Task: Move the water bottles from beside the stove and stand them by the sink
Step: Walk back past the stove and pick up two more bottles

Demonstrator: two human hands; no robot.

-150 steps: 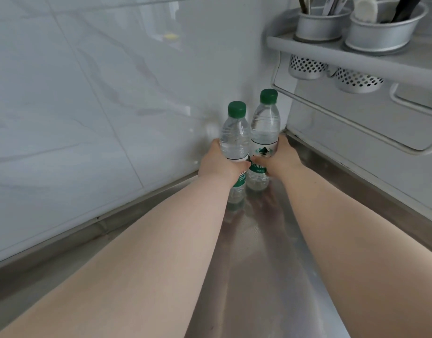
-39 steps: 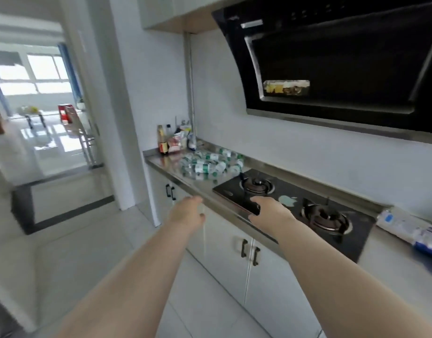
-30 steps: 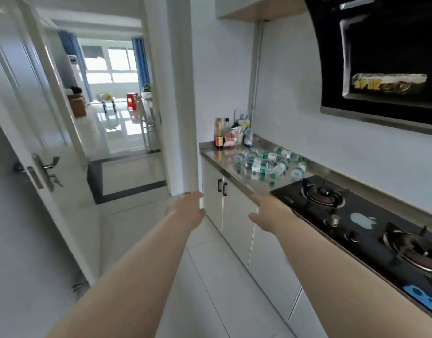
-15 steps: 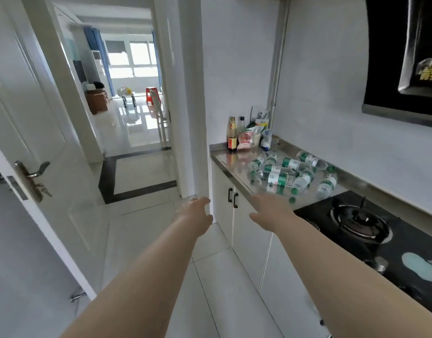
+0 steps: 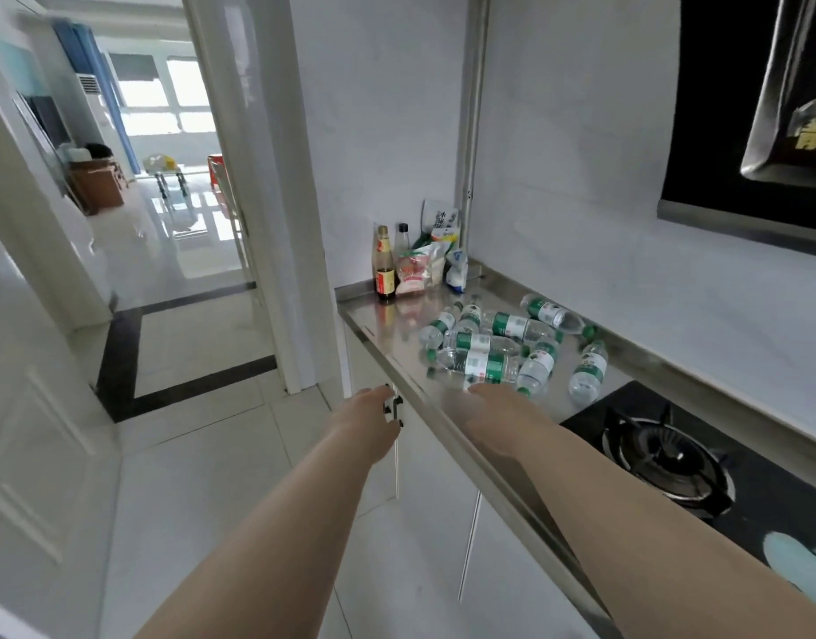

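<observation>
Head view: water bottles point(image 5: 486, 362), clear plastic with green labels and caps, lie sideways in a heap on the steel tabletop point(image 5: 387, 327) beside the black stove point(image 5: 664, 458). Right grip point(image 5: 477, 403), just beside the nearest bottle, is blurred; its state cannot be told. Left grip point(image 5: 371, 415) hangs released and empty before the cabinet doors point(image 5: 436, 481)

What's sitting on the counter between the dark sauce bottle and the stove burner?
A heap of water bottles lying on their sides, in the head view.
</observation>
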